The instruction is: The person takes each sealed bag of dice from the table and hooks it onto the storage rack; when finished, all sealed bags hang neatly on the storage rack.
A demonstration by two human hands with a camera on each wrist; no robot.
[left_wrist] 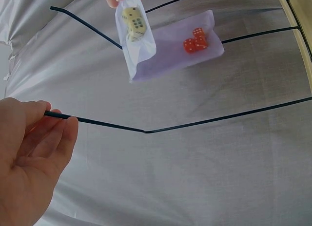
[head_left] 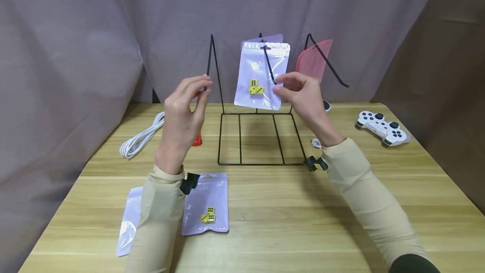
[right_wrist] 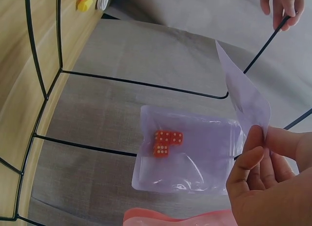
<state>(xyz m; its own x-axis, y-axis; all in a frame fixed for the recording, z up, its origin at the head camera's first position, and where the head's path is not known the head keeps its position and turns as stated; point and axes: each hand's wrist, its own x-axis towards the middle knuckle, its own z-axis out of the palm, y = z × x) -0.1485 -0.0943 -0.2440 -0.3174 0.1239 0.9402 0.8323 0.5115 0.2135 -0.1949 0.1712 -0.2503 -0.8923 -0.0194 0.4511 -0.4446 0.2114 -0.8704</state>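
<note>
A black wire rack point(head_left: 261, 164) stands on the table, its three hook arms sloping toward me. My left hand point(head_left: 182, 117) pinches the tip of the left hook arm point(left_wrist: 107, 124), which carries no pouch. With thumb and fingers, my right hand point(head_left: 303, 96) pinches the edge of a light purple zip pouch point(head_left: 248, 66) printed with yellow dice point(head_left: 256, 90). The middle hook arm point(head_left: 268, 64) passes through this pouch's top hole. Behind it on the same arm hangs a purple pouch point(right_wrist: 209, 138) with red dice. A pink pouch point(head_left: 314, 60) hangs on the right arm.
On the table near me lie a purple pouch point(head_left: 198, 193) with yellow dice and another purple pouch point(head_left: 129, 214), partly under my left sleeve. A white cable point(head_left: 142, 138) and red object point(head_left: 197, 140) lie left; a chip point(head_left: 316, 143) and white game controller point(head_left: 382, 127) right.
</note>
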